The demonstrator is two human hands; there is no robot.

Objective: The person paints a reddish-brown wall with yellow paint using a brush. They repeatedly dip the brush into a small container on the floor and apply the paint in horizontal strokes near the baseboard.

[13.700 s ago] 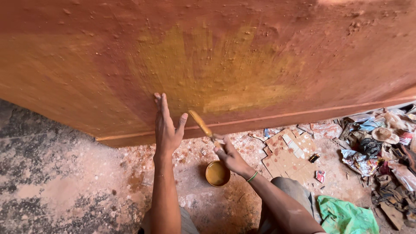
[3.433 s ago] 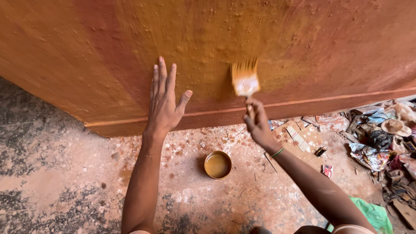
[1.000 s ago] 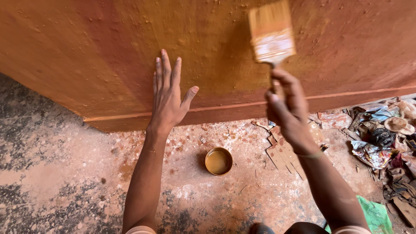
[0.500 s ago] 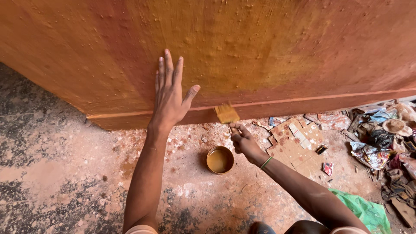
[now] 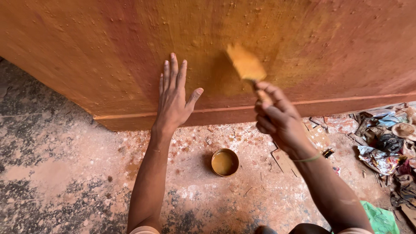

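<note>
The left hand (image 5: 173, 102) lay open, flat on the wall (image 5: 78, 52); the right hand (image 5: 277, 119) gripped a brush (image 5: 245, 63) at one o'clock, ochre covering only the middle, reddish flanks remaining.

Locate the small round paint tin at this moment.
In the head view the paint tin stands on the speckled floor near the foot of the orange wall, low centre, between the forearms, below the left hand and the right hand.

arms bare, no sleeves | thin green band (image 5: 308, 158) on R wrist | no gloves
</note>
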